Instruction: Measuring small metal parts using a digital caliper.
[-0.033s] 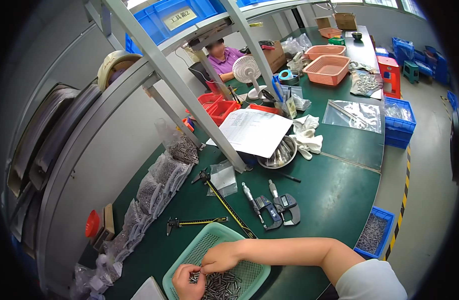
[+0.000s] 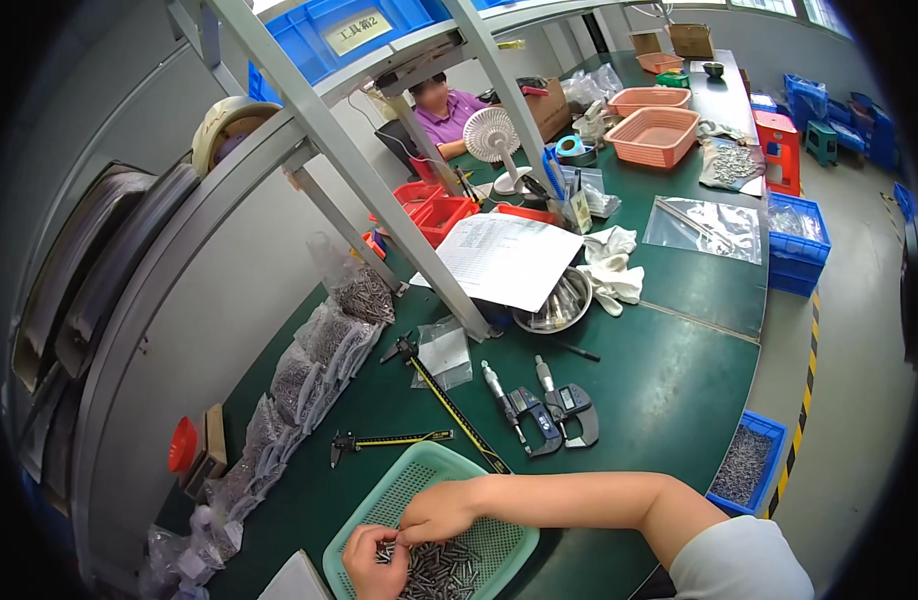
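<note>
My left hand (image 2: 373, 565) and my right hand (image 2: 439, 513) meet over a light green plastic basket (image 2: 524, 553). In the basket lies a heap of small metal pins (image 2: 447, 575). The fingertips of both hands are pinched together, almost touching, just above the pins. Whatever they pinch is too small and too covered to make out. Beyond the basket's far rim lie two calipers, a longer one (image 2: 449, 405) and a shorter one (image 2: 391, 439). Two digital micrometers (image 2: 524, 412) (image 2: 571, 403) rest to the right of them.
Bags of metal parts (image 2: 314, 370) line the left side of the green table (image 2: 659, 400). A shelf post (image 2: 379, 190) slants down to the tabletop. A printed sheet (image 2: 504, 260) partly covers a metal bowl (image 2: 569, 305). White gloves (image 2: 611, 270) lie alongside. A person (image 2: 444, 112) sits behind a fan (image 2: 491, 138).
</note>
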Action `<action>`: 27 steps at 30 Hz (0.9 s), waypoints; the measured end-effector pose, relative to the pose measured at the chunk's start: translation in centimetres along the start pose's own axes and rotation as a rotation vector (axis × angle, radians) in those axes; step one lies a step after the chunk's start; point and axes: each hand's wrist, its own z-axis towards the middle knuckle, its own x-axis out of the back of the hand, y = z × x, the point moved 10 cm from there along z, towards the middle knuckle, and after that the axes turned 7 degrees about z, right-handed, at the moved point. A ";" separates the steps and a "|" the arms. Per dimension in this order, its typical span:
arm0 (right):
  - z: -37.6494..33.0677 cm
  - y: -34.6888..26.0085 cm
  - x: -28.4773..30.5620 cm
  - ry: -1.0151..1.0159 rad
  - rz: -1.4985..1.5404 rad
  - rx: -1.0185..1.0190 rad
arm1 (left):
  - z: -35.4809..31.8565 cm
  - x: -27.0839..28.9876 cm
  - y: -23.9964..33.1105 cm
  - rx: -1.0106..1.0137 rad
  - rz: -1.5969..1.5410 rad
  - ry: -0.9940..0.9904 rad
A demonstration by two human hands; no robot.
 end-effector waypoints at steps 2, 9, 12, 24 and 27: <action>0.3 0.8 -0.1 0.043 -0.026 0.021 | 0.2 -1.4 -0.8 -0.006 -0.016 -0.042; -0.6 -0.9 2.1 0.132 -0.080 0.051 | 0.6 -0.8 -0.7 0.004 -0.072 -0.017; -1.2 -0.6 2.1 0.159 -0.073 0.063 | 0.6 -1.2 0.1 -0.017 -0.097 -0.031; -1.2 -1.8 2.8 0.233 -0.050 0.195 | -0.1 -1.6 -2.1 0.132 -0.220 0.021; -1.3 -1.7 2.8 0.223 -0.049 0.172 | -0.1 -1.8 -2.3 0.129 -0.217 0.008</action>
